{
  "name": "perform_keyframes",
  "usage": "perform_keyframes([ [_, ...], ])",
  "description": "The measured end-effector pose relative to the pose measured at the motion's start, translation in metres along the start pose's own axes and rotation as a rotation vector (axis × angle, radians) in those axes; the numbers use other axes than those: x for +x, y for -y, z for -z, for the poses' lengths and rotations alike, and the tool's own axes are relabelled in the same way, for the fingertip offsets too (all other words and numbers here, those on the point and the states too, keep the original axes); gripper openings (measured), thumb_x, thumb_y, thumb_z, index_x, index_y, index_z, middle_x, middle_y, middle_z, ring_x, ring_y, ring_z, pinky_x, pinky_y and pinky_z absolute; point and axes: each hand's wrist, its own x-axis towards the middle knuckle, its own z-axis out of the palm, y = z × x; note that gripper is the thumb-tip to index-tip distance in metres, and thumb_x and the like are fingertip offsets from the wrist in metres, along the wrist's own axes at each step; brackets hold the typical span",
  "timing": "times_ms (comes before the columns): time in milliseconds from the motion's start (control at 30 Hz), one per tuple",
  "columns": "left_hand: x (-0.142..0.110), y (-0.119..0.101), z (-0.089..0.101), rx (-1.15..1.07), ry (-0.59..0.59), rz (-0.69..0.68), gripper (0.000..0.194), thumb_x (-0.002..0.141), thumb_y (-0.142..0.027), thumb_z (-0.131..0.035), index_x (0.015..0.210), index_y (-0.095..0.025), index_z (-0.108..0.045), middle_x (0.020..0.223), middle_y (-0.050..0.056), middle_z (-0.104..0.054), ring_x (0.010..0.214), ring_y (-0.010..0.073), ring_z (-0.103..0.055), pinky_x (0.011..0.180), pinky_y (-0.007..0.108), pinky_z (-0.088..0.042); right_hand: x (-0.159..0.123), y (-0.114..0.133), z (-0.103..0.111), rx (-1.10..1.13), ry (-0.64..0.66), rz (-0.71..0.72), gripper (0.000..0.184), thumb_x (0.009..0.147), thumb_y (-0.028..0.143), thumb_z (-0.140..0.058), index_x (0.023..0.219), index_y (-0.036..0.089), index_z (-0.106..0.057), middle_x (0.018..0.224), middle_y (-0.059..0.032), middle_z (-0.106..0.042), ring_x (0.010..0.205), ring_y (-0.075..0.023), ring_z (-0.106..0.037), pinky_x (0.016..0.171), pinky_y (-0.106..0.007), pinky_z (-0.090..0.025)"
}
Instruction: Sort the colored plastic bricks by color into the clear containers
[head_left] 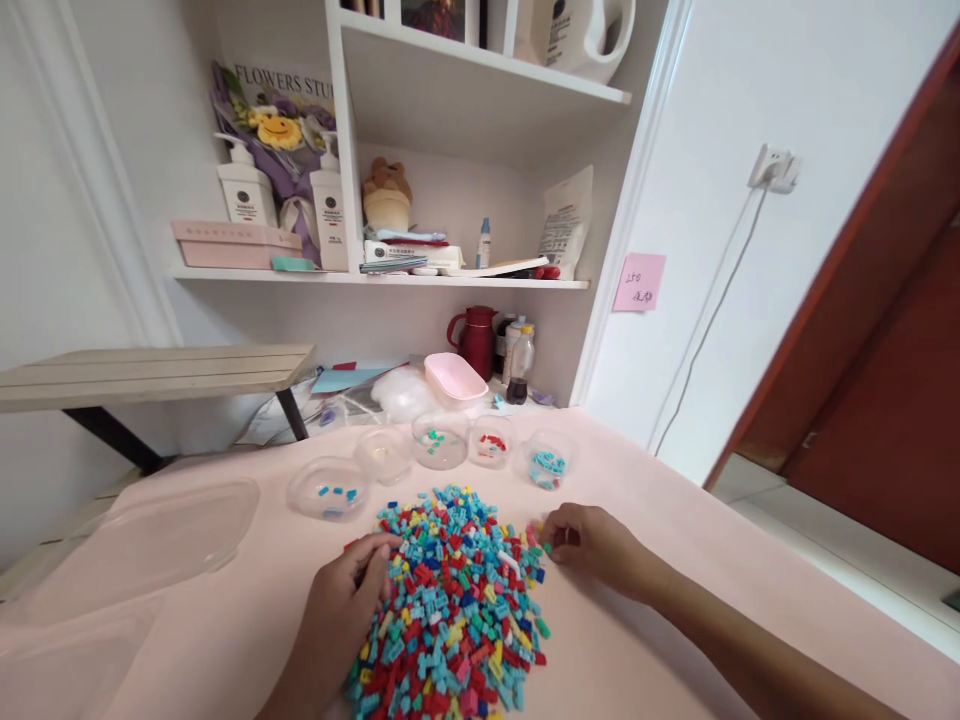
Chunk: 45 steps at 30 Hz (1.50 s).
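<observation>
A large heap of small toy building bricks (450, 600) in light blue, red, yellow, green, pink and dark blue lies on the pink tabletop. At the heap's left edge, my left hand (349, 590) rests with its fingers loosely stretched over the outermost bricks; no held brick shows. On the opposite side, my right hand (589, 545) is curled, thumb and index finger closed around a small green brick (547, 548). Behind the heap stand clear plastic containers holding a few sorted bricks: blue (330, 490), yellow (384, 455), green (440, 441), red (492, 442) and light blue (547, 460).
Clear lids or trays (172, 530) lie at the left. A pink basin (455, 379), a dark red jug (476, 342) and a bottle with dark liquid (519, 370) stand at the back beneath white shelves (465, 281). A wooden bench (157, 370) is on the left.
</observation>
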Motion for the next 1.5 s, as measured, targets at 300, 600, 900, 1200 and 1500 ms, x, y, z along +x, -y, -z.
perform_keyframes([
  [300, -0.001, 0.004, -0.002, -0.064, -0.007, -0.019, 0.039, 0.082, -0.047, -0.047, 0.096, -0.019, -0.069, 0.052, -0.003, -0.055, 0.051, 0.0157, -0.054, 0.052, 0.024, -0.042, 0.070, 0.068, 0.030, 0.103, -0.115, 0.164, 0.020, 0.072, 0.023, -0.059, 0.090, 0.021, -0.069, 0.064, 0.0015, -0.065, 0.061, -0.0150, -0.060, 0.059, -0.024, -0.044],
  [600, -0.002, 0.004, -0.004, -0.106, -0.022, -0.012, 0.038, 0.082, -0.047, -0.048, 0.093, -0.018, -0.069, 0.050, -0.003, -0.053, 0.047, 0.0140, -0.050, 0.048, 0.023, -0.039, 0.115, 0.105, 0.016, 0.301, -0.342, 0.166, 0.028, 0.080, 0.024, -0.050, 0.105, 0.021, -0.063, 0.084, -0.0014, -0.067, 0.062, -0.0129, -0.065, 0.055, -0.022, -0.046],
  [900, -0.001, 0.003, 0.000, -0.050, -0.018, 0.005, 0.041, 0.082, -0.049, -0.049, 0.099, -0.018, -0.069, 0.053, -0.003, -0.054, 0.052, 0.0150, -0.053, 0.051, 0.024, -0.043, 0.049, 0.051, 0.009, 0.486, -0.230, 0.028, 0.026, 0.081, 0.034, -0.050, 0.092, 0.019, -0.068, 0.079, -0.0031, -0.067, 0.067, -0.0162, -0.063, 0.056, -0.025, -0.045],
  [1200, -0.001, 0.007, 0.004, -0.032, -0.131, 0.064, 0.042, 0.080, -0.055, -0.051, 0.099, -0.021, -0.068, 0.063, -0.003, -0.061, 0.058, 0.0147, -0.057, 0.057, 0.023, -0.046, 0.047, 0.025, -0.024, 0.312, -0.179, 0.181, 0.030, 0.085, 0.036, -0.048, 0.102, 0.021, -0.070, 0.105, -0.0084, -0.067, 0.098, -0.0250, -0.061, 0.086, -0.038, -0.047],
  [1500, 0.003, -0.003, 0.002, 0.179, -0.026, -0.253, 0.025, 0.083, -0.040, -0.055, 0.096, -0.028, -0.072, 0.104, 0.003, -0.064, 0.103, 0.0199, -0.060, 0.091, 0.030, -0.047, 0.032, 0.051, -0.028, 0.197, 0.039, 0.487, 0.045, 0.096, 0.047, -0.034, 0.129, 0.027, -0.056, 0.133, -0.0073, -0.056, 0.124, -0.0247, -0.047, 0.108, -0.044, -0.031],
])
